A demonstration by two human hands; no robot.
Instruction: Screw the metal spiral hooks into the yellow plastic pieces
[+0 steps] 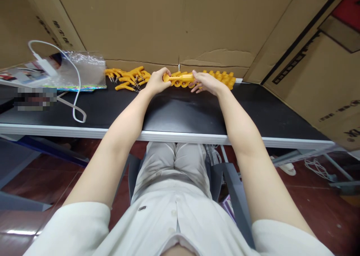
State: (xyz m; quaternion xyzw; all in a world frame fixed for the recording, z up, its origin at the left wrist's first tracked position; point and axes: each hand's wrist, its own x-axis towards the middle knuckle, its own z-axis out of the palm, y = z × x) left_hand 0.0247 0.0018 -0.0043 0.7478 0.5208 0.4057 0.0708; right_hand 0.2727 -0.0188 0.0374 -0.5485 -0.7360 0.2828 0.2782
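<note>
Above the far side of the desk, both hands are at a long yellow plastic piece [184,77] with a rounded left end and a ridged right part. My left hand [157,82] pinches the rounded end between thumb and fingers. At the ridged end, the thumb and a finger of my right hand [208,82] grip it, the other fingers loosely spread. Left of my left hand lies a pile of yellow forked handles [131,77] with metal coils. Several yellow cup-ended parts [225,77] stand in rows behind my right hand, partly hidden by it.
A black desk [182,111] with a metal front edge spans the view. Cardboard sheets [180,23] rise behind it and at the right. On the left are a clear plastic bag [87,70], a white cable [77,76] and a blurred patch. A chair armrest [234,196] is beside my right leg.
</note>
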